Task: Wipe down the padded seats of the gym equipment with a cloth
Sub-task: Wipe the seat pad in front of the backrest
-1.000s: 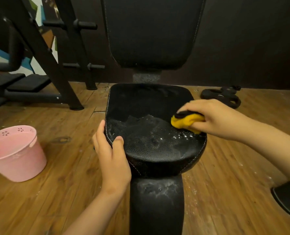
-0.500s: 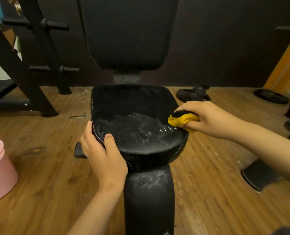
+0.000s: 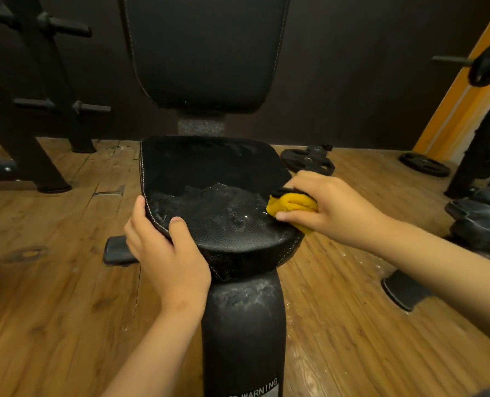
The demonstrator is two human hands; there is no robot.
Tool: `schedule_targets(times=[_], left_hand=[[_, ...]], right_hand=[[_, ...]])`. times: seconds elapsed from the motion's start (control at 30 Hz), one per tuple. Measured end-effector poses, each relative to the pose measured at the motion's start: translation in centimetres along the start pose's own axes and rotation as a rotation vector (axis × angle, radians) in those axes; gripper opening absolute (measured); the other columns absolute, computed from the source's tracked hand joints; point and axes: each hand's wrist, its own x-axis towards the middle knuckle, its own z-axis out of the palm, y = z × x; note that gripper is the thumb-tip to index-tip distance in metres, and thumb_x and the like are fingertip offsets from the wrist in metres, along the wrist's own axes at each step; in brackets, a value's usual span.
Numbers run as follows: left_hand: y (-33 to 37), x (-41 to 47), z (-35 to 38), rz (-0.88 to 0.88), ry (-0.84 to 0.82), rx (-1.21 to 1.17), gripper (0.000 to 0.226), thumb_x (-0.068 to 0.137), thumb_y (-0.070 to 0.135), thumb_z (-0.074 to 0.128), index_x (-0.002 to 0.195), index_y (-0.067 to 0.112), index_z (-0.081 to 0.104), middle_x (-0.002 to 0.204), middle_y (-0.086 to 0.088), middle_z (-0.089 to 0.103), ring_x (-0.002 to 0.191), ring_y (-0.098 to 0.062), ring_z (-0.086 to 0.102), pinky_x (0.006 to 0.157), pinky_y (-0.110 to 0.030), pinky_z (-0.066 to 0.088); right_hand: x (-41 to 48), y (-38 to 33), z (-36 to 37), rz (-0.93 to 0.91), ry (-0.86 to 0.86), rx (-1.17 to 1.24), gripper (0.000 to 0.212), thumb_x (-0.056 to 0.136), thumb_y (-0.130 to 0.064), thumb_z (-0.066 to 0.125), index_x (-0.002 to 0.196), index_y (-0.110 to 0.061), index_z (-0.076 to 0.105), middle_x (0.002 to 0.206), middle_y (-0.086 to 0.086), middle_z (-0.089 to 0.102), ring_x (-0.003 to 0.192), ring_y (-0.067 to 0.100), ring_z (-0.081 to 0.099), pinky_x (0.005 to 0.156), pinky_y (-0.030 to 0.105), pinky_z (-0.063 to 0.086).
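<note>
Wood in worn brown planks makes the floor (image 3: 66, 296) that spreads under everything. The tall black padded backrest (image 3: 206, 53) rises beyond both hands and looks dry; neither grip touches it. Nearer lies the black padded vinyl seat (image 3: 209, 173) with pale stitching. It sits on a thick black steel post (image 3: 243, 325) streaked with whitish residue, which runs down between the two forearms.

A foamy wet patch (image 3: 223, 213) covers the near half of the seat, between the two grips. The far half, beyond them, looks matte and not yet reached.

The left hand (image 3: 166, 253) clamps the seat's near left edge, its thumb on top and its fingers wrapped round the side, apparently steadying the pad. The right hand (image 3: 329, 207) is closed round a bunched yellow cloth (image 3: 292, 203) with a dark trim. It presses the cloth onto the seat's right edge, just beside the wet patch.

The step in hand appears to be scrubbing this seat, with the stroke at its right-hand limit. The next move probably calls for drawing the cloth back towards the left grip under even pressure, then working away from both grips over the far half. The backrest likely comes after that. Suds may run over the edge near the right grip and onto the floor.
</note>
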Motion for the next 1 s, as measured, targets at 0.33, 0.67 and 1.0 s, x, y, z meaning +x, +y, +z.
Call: schedule_targets(times=[0.33, 0.67, 1.0], left_hand=[[0.4, 0.2, -0.6, 0.010, -0.071, 0.065, 0.053, 0.099, 0.021, 0.044, 0.149, 0.019, 0.028, 0.149, 0.001, 0.032, 0.140, -0.014, 0.026, 0.104, -0.023, 0.022], [0.1, 0.6, -1.6, 0.047, -0.158, 0.142, 0.056, 0.099, 0.027, 0.043, 0.151, 0.024, 0.022, 0.150, 0.007, 0.029, 0.141, -0.011, 0.025, 0.115, -0.032, 0.024], [0.2, 0.7, -1.6, 0.038, -0.156, 0.107, 0.056, 0.098, 0.029, 0.044, 0.150, 0.023, 0.025, 0.138, 0.013, 0.031, 0.138, -0.009, 0.027, 0.111, -0.026, 0.022]], right_hand=[[4.3, 1.6, 0.8, 0.050, 0.013, -0.069, 0.035, 0.085, -0.045, 0.065, 0.109, -0.020, 0.061, 0.100, -0.005, 0.060, 0.095, 0.013, 0.057, 0.086, 0.032, 0.047], [5.0, 0.6, 1.1, -0.024, -0.050, 0.140, 0.031, 0.079, -0.050, 0.065, 0.102, -0.031, 0.059, 0.097, -0.013, 0.062, 0.091, 0.004, 0.057, 0.086, 0.029, 0.049], [4.2, -2.2, 1.0, -0.176, -0.215, 0.294, 0.023, 0.081, -0.042, 0.068, 0.096, -0.025, 0.064, 0.090, -0.012, 0.062, 0.087, 0.002, 0.059, 0.074, 0.015, 0.046]])
